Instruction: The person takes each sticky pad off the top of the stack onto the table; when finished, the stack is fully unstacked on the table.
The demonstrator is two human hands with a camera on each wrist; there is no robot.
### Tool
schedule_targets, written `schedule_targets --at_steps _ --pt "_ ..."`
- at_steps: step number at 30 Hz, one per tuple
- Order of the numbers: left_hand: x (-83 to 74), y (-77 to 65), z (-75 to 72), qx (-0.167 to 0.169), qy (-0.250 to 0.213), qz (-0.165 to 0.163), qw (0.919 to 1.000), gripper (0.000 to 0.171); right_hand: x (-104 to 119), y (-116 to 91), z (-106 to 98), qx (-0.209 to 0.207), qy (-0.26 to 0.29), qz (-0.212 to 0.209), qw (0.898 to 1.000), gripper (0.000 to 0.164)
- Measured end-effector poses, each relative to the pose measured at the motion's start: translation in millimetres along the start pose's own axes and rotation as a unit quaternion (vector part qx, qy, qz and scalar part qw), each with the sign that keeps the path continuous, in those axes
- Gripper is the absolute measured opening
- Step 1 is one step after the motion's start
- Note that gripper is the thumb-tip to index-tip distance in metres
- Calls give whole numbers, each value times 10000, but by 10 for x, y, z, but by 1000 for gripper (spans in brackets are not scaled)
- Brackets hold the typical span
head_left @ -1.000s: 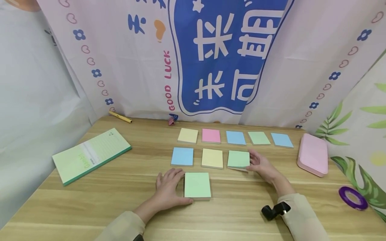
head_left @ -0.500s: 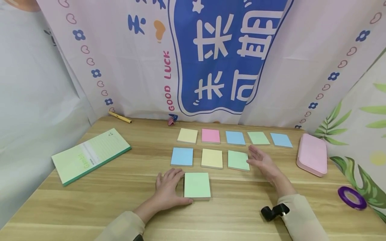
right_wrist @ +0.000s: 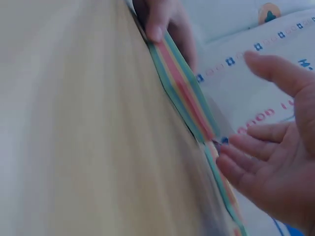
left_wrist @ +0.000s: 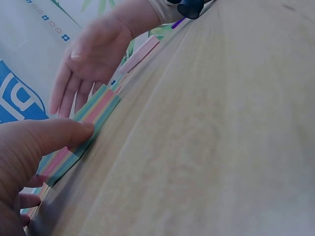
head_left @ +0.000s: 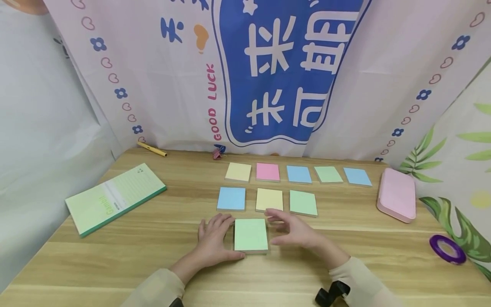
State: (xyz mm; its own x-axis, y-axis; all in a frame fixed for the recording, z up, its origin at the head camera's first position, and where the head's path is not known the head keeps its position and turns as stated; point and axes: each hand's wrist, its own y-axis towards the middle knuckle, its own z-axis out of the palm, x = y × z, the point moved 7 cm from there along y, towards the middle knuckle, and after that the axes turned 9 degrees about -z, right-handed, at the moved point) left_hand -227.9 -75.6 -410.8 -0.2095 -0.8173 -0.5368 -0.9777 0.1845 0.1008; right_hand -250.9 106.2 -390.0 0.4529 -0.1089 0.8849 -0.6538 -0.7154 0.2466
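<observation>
A thick stack of sticky notes [head_left: 251, 236], green on top with coloured layers along its sides [left_wrist: 96, 110], lies on the wooden table. My left hand [head_left: 215, 238] holds it at the left, thumb on the near side and fingers at the far left corner. My right hand [head_left: 293, 230] hovers just right of the stack, fingers loosely spread and holding nothing; a gap shows between them. Behind is a row of sticky note pads: blue [head_left: 231, 198], yellow [head_left: 270, 200], its front corner partly covered by my right fingers, and green [head_left: 303, 202].
A farther row holds several pads, among them a pink one [head_left: 268, 172]. A green notebook [head_left: 115, 198] and yellow pen [head_left: 152, 149] lie left. At right are a pink case [head_left: 397, 195] and purple tape roll [head_left: 447, 249]. A binder clip [head_left: 218, 152] sits near the curtain.
My right hand has let go of the rear green pad, which now lies straight down on the table, and has moved left and nearer to the stack. The left hand has stayed put.
</observation>
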Motion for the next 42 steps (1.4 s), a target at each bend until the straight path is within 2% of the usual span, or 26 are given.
schedule_targets --at_steps 4,8,12,14,21,29,33,39,42 --pt "-6 -1 10 3 28 42 10000 89 -48 31 152 116 -810 241 9964 79" --pt "-14 -9 4 7 -18 69 10000 88 -71 57 230 267 -1810 257 9828 87" --pt "-13 -8 1 4 -1 56 10000 88 -90 78 273 428 -2408 109 9696 93" --pt "-9 -5 3 -1 30 44 10000 88 -89 80 279 462 -2518 81 9667 93" --pt "-10 0 2 -48 78 40 10000 86 -50 72 209 268 -2404 202 9701 89" --pt "-17 8 6 -27 124 -17 9999 84 -48 -82 -60 -188 -2251 443 9731 87" --pt "-19 7 4 13 107 5 9999 84 -88 -215 -198 -410 -1919 578 9789 86" --pt "-11 7 12 91 92 13 9999 84 -87 -400 -343 -598 -1084 370 9916 82" --pt "-8 6 15 108 74 18 9999 85 -73 -485 -395 -625 -1118 414 9909 81"
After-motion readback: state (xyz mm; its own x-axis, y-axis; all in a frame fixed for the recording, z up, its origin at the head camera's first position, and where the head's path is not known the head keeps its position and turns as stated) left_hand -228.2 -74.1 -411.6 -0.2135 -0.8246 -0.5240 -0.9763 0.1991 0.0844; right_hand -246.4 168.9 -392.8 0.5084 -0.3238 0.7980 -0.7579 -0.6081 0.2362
